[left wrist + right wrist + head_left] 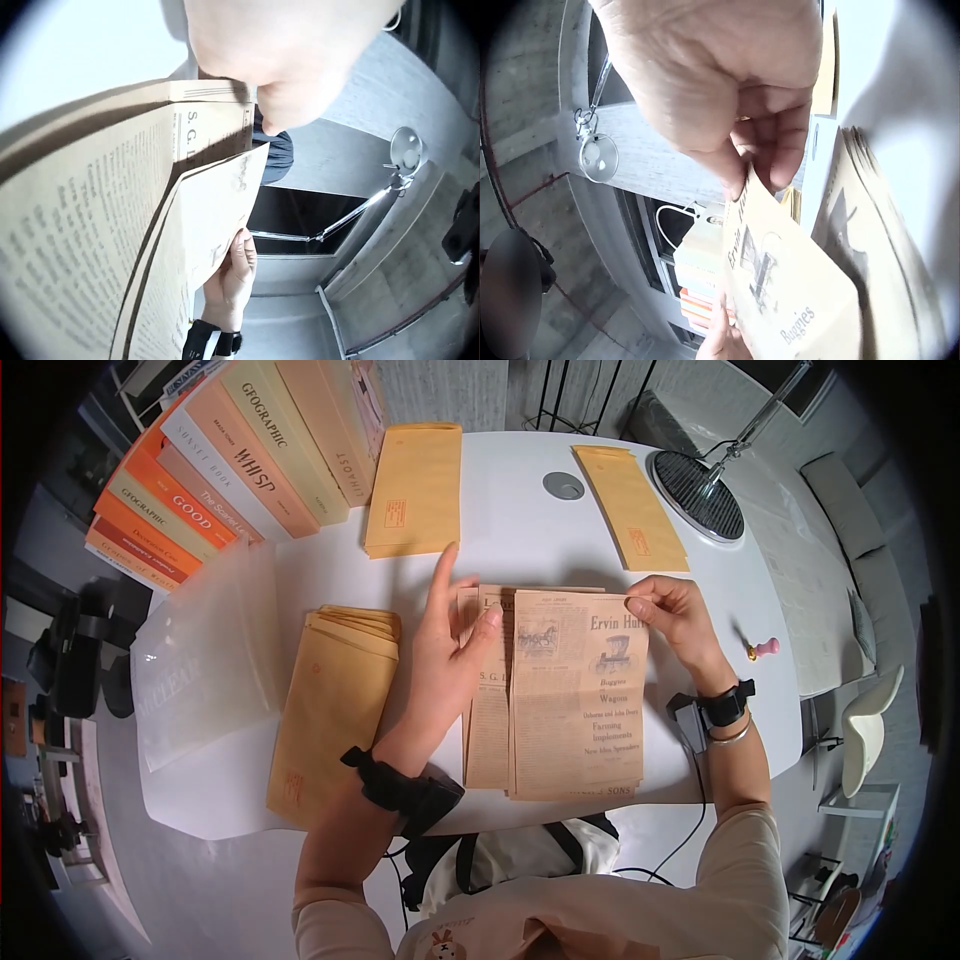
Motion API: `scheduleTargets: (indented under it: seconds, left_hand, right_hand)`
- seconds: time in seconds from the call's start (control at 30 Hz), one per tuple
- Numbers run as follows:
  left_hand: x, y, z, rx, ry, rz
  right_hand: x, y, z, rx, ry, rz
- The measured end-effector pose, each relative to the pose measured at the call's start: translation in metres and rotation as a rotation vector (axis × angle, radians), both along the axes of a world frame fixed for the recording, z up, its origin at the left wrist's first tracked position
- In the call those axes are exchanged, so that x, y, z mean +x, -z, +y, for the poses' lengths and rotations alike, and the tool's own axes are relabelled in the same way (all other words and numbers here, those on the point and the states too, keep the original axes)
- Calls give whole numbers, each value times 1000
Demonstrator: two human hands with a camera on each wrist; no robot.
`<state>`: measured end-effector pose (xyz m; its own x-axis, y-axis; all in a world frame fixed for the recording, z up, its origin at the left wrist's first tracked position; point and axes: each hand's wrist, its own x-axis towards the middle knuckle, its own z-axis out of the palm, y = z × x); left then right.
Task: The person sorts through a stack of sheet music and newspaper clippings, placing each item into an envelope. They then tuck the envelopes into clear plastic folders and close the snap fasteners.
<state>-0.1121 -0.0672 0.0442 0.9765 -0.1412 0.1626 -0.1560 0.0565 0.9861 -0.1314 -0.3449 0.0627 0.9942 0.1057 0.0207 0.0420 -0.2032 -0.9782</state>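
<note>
My right hand (672, 615) pinches the upper right corner of a brown newspaper-print sheet (580, 700), printed with a carriage and "Ervin Hu...". In the right wrist view that sheet (780, 292) is lifted at its corner, above a stack of similar sheets (881, 262). On the left, my left hand (445, 635) holds other printed sheets (487, 730) by their upper left part. Its thumb lies over their front while the index finger points away, up the table. The left wrist view has these sheets (97, 195) fanned apart, with the left hand (277, 60) at their top edge.
Brown envelopes lie in a pile (335, 710) at left, another pile (415, 490) at the back and one (635, 505) at back right. Books (240, 460) and a clear plastic bag (215, 650) occupy the left side. A lamp base (700, 495) and pink-handled stamp (765, 648) are at right.
</note>
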Motion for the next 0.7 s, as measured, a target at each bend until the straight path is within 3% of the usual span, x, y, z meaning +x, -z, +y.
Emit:
scheduleTargets:
  seconds: [0.03, 0.13, 0.23, 0.33, 0.47, 0.7]
  left_hand:
    - [-1, -1, -1, 47, -34, -54]
    - [3, 1, 6, 477, -170, -421]
    - [6, 0, 10, 506, -112, -497]
    - [-2, -12, 8, 428, 104, -101]
    - [-3, -3, 0, 183, 120, -167]
    - [3, 13, 6, 288, 252, 37]
  right_hand:
    - [0, -1, 0, -4, 5, -9]
    - [-1, -3, -1, -11, 18, -29]
    - [-2, -4, -2, -8, 13, -40]
    - [-2, -4, -1, 9, -8, -52]
    - [-3, -5, 2, 39, -19, -57]
    - [-2, -3, 2, 36, -26, -67]
